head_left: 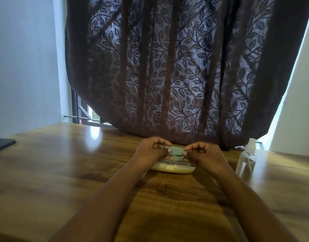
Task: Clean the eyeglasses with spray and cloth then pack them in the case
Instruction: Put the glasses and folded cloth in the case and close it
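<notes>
My two bare forearms reach out from the bottom edge over the wooden surface [63, 172], a glossy brown board with dark grain that catches a pale glare from the window toward its far left. Where my arms end, my left hand [150, 149] and my right hand [204, 153] meet above the middle of the surface, and between them I hold a small folded green cloth [175, 150]. The fingers [169, 151] of my left hand are pinched shut on its left edge, and those of my right are pinched shut on its right edge, so the cloth is stretched between them, off the surface.

Just under the cloth lies the cream-coloured case [173, 168], resting flat on the surface, with something clear and shiny in its top; I cannot make out whether the eyeglasses are inside it. To the right, near my right wrist but apart from it, stands a clear spray bottle [246, 161], upright, with a white nozzle and no label that I can read.

At the far left edge of the surface lies a flat dark object [2, 144], cut off by the frame. Behind the surface hangs a dark brown curtain [167, 67] woven with a leaf pattern, light glowing through it. A strip of barred window [84, 114] shows below its left corner, and pale walls [24, 58] stand on both sides.
</notes>
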